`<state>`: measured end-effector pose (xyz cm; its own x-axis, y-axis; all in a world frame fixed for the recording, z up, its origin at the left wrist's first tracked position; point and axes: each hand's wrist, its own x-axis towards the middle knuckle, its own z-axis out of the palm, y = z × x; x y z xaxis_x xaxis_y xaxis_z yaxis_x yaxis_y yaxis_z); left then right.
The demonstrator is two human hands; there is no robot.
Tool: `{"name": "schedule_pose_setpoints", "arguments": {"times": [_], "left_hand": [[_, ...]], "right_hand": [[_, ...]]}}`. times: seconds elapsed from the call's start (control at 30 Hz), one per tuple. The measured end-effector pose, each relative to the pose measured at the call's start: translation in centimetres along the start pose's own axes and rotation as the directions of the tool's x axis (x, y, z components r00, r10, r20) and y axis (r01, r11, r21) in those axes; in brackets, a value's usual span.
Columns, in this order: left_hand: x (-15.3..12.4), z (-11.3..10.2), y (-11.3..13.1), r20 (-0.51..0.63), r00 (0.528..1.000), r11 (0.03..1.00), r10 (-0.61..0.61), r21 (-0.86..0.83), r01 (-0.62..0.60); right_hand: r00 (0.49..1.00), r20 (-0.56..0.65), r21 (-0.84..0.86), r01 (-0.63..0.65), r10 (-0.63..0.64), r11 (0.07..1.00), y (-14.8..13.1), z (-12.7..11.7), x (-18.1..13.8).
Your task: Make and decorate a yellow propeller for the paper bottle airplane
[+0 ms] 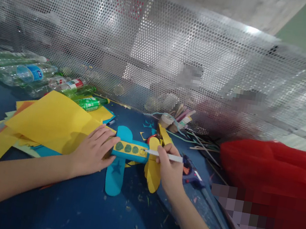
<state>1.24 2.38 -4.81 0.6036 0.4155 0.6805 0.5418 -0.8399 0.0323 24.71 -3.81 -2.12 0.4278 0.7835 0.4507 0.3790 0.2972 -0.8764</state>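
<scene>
A blue and yellow paper plane model (130,152) lies on the blue table (79,212). Its yellow body strip carries three green circles and one drawn outline. My left hand (93,152) presses flat on the model's left end, fingers stretched out over the blue wing. My right hand (169,167) is closed round a white pen (165,155), whose tip touches the yellow strip near the outline. A yellow wing (151,169) lies under the pen.
Sheets of yellow paper (48,119) lie piled at the left, with several plastic bottles (30,73) behind them. A glue gun (191,172) lies right of my right hand. Red fabric (272,175) fills the right. A perforated metal screen (152,51) bounds the back.
</scene>
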Motion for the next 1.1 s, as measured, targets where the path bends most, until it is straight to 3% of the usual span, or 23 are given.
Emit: {"name": "schedule_pose_setpoints", "arguments": {"times": [0.57, 1.1], "left_hand": [[0.00, -0.04, -0.03, 0.014, 1.000, 1.000, 0.003, 0.001, -0.003], [0.05, -0.10, -0.02, 0.005, 1.000, 1.000, 0.017, 0.005, -0.017]], "right_hand": [[0.999, 0.004, 0.039, -0.051, 0.051, 0.998, 0.03, 0.05, -0.01], [1.000, 0.000, 0.011, -0.016, 0.016, 1.000, 0.22, 0.01, 0.05]]}}
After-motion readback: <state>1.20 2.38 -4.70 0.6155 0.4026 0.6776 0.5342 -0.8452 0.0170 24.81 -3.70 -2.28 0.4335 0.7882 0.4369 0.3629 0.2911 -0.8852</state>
